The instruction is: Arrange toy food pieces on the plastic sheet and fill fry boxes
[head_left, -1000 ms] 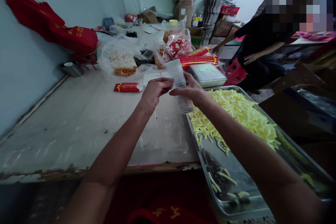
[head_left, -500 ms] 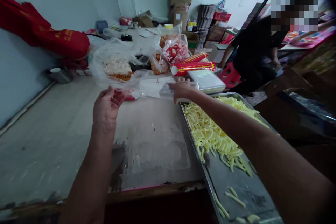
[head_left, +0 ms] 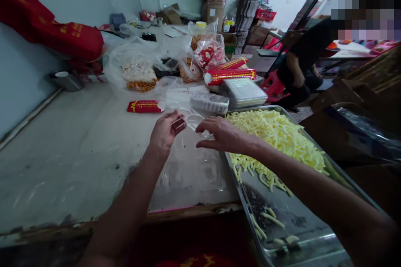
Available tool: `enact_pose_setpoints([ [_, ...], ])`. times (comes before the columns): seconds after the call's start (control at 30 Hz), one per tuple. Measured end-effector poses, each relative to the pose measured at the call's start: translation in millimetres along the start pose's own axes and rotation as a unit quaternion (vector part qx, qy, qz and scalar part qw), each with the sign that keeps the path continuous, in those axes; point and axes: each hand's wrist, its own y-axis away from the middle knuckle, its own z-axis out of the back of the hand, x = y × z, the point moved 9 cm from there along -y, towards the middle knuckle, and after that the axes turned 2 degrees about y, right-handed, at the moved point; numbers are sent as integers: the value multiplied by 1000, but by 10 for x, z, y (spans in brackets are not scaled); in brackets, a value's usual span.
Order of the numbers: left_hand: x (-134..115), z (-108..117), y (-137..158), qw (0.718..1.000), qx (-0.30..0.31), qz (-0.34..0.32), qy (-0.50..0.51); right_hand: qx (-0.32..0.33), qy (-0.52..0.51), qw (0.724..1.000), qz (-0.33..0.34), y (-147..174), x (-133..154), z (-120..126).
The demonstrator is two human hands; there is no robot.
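My left hand (head_left: 165, 132) pinches the edge of a small clear plastic bag (head_left: 191, 124) above the worn table (head_left: 78, 146). My right hand (head_left: 221, 135) holds the bag's other side, its fingers partly spread. Just right of my hands lies a metal tray (head_left: 291, 221) heaped with pale yellow sticks (head_left: 278, 137). A stack of clear bags (head_left: 209, 102) sits just beyond my hands, with a flat red packet (head_left: 144, 106) to its left.
Plastic bags of snacks (head_left: 139, 73) and red printed tubes (head_left: 230, 75) crowd the table's far side. A red cloth bag (head_left: 62, 37) hangs on the left wall. A metal cup (head_left: 65, 80) stands by the wall. A seated person in black (head_left: 305, 58) works at the back right.
My hands were apart half a second ago, the right reaching to the bag stack. They have come back together over the table with a clear bag between them.
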Motion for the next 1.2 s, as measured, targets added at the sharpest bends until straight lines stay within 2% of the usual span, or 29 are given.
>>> enact_pose_setpoints([
  [0.07,149,26,20,998,3,62,-16,7,16,1000,15,121,98,-41],
  [0.13,276,45,69,993,25,87,-70,-18,13,1000,12,241,92,-8],
  [0.17,304,59,101,989,37,68,-123,-40,-1,999,0,306,60,33],
  [0.2,292,71,140,980,48,19,-192,-72,-24,997,-23,377,4,87],
  [0.23,252,59,202,957,66,-53,-277,-110,-58,991,-55,458,-69,147],
  [0.27,221,-1,301,913,102,-137,-370,-149,-103,979,-92,548,-154,196],
  [0.3,242,-101,443,845,166,-218,-459,-189,-157,961,-129,643,-239,225],
  [0.33,333,-198,623,758,248,-284,-532,-225,-213,937,-162,736,-313,228],
  [0.4,625,-218,988,576,412,-346,-615,-268,-297,895,-199,871,-375,149],
  [0.43,731,-142,1113,510,461,-352,-635,-271,-314,887,-205,903,-359,77],
  [0.47,777,-50,1184,470,482,-354,-649,-264,-306,890,-210,919,-321,-6],
  [0.5,773,37,1215,452,482,-356,-661,-248,-278,903,-213,924,-265,-100],
  [0.53,739,116,1223,448,471,-357,-671,-226,-237,921,-212,924,-198,-200],
  [0.63,609,303,1236,460,435,-355,-688,-144,-76,967,-195,926,17,-517],
  [0.7,558,385,1265,470,422,-351,-691,-62,27,980,-189,952,116,-749],
  [0.8,547,445,1311,477,417,-346,-692,57,112,967,-222,1072,132,-1007],
  [0.97,573,453,1307,487,408,-339,-694,144,133,933,-300,1316,58,-1095],
  [1.2,568,417,1306,492,394,-337,-700,275,231,897,-257,1278,274,-1322],
])
